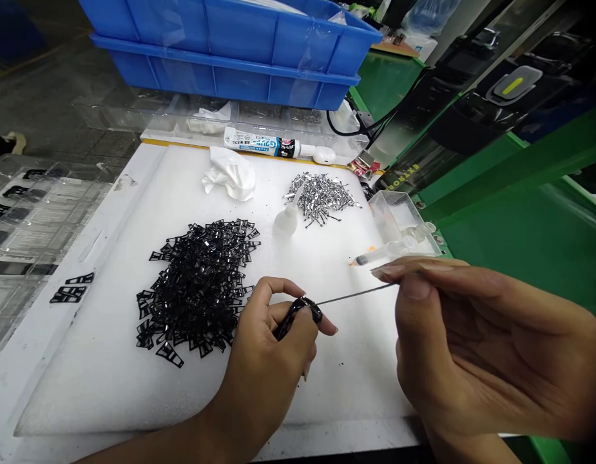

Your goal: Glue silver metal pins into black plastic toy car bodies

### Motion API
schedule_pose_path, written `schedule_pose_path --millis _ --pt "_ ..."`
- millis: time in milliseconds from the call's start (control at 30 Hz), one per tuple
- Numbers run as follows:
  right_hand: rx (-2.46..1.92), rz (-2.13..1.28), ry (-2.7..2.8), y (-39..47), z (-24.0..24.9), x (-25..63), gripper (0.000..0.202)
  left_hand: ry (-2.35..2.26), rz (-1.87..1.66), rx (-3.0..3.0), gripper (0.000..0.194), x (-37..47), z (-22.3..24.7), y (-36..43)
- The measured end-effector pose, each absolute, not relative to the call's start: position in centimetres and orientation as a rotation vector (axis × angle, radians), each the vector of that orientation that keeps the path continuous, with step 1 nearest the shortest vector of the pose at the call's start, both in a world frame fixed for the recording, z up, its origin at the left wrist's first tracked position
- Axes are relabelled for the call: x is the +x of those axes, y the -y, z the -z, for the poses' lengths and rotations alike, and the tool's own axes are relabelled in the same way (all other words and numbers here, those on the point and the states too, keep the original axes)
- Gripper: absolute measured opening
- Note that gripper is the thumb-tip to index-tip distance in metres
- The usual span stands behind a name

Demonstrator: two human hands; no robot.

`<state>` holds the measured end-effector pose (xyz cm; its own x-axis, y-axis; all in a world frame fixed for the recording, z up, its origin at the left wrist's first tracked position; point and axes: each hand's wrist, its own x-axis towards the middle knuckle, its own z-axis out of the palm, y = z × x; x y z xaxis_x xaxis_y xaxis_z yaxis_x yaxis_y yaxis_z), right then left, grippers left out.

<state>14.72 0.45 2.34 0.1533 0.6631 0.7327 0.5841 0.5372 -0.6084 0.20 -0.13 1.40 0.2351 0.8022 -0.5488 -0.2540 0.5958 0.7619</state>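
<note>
- So, far left, I see a few loose black clips (71, 288) on the white mat (109, 374).
- Next comes a big pile of black clips (198, 293).
- My left hand (273, 348) sits just right of that pile, fingers pinched shut on one black clip (298, 316).
- A thin metal rod (353, 295) touches that clip.
- My right hand (476, 341) pinches the rod's other end.
- Farther back lies a heap of shiny metal pins (321, 196), well away from both hands.

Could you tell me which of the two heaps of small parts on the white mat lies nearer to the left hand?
The black heap: it lies beside the left hand, while the silver heap sits farther back near the glue tube.
</note>
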Motion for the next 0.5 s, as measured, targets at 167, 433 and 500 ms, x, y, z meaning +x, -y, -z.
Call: schedule_pose_path --millis 167,433,500 --pt "-1.163 -0.108 1.578 -0.2 -2.7 15.4 0.030 -1.100 -0.795 0.591 0.018 0.3 -1.5 0.1" --pt "-1.162 -0.199 1.757 0.6 -3.6 16.3 0.037 -1.118 -0.809 0.583 0.018 0.4 -1.4 0.1" --pt "-1.221 -0.256 1.725 1.4 -3.5 16.3 0.036 -1.120 -0.811 0.577 0.018 0.4 -1.4 0.1"
